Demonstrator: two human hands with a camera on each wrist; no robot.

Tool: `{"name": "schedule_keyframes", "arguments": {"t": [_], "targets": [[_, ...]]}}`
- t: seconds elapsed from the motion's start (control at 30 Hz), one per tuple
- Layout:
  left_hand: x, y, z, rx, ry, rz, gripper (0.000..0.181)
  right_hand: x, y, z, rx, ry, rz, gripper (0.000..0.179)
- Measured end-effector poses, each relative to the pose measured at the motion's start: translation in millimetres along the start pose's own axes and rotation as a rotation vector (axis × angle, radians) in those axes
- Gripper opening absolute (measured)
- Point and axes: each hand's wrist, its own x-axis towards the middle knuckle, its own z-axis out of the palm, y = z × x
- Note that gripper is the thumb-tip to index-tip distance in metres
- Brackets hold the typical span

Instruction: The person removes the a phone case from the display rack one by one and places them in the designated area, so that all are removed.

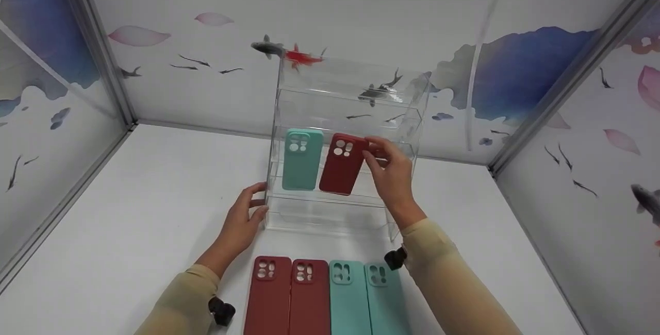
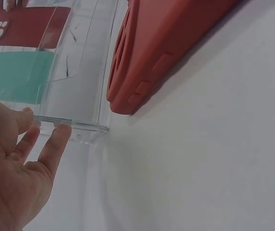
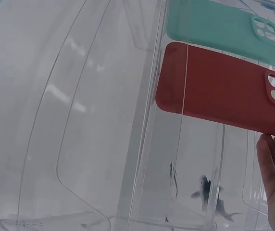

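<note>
My right hand (image 1: 393, 172) pinches the upper right edge of a dark red phone case (image 1: 343, 165), which leans tilted on a tier of the clear acrylic display rack (image 1: 330, 217). Left of it, a mint green phone case (image 1: 302, 162) stands almost upright on the same tier. In the right wrist view, fingers (image 3: 270, 166) meet the long edge of the red case near its camera cutouts. My left hand (image 1: 242, 221) rests its fingertips against the rack's left side, low down. The left wrist view shows those fingertips (image 2: 60, 131) right at the clear side edge.
In front of the rack lie two red phone cases (image 1: 268, 299) (image 1: 310, 301) and two mint green ones (image 1: 349, 301) (image 1: 385, 299), side by side on the white table (image 1: 170, 185). Printed panels (image 1: 330, 5) with fish and petals enclose the table behind and at both sides.
</note>
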Motion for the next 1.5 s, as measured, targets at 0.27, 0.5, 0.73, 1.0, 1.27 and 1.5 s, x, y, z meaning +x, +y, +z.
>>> {"name": "schedule_keyframes", "arguments": {"t": [0.27, 0.5, 0.73, 1.0, 1.27, 1.5], "targets": [[-0.1, 0.2, 0.3, 0.01, -0.001, -0.007, 0.054, -2.6, 2, -3, 0.04, 0.004, 0.008, 0.029], [-1.3, -1.5, 0.1, 0.001, -0.002, -0.006, 0.054, -7.4, 2, -5, 0.088, 0.027, 0.033, 0.029], [-0.6, -1.9, 0.0, 0.004, -0.005, -0.005, 0.054, -9.5, -13, -9, 0.089, 0.043, 0.041, 0.029], [0.1, 0.6, -2.2, 0.009, -0.012, -0.006, 0.055, -10.5, -20, -20, 0.114, 0.059, -0.007, 0.029], [0.0, 0.8, 0.5, 0.001, -0.005, -0.006, 0.054, -15.6, -22, -26, 0.147, 0.071, -0.065, 0.03], [-0.8, -1.0, 0.4, -0.001, 0.0, -0.008, 0.054, -24.0, -24, -29, 0.166, 0.035, -0.049, 0.03]]}}
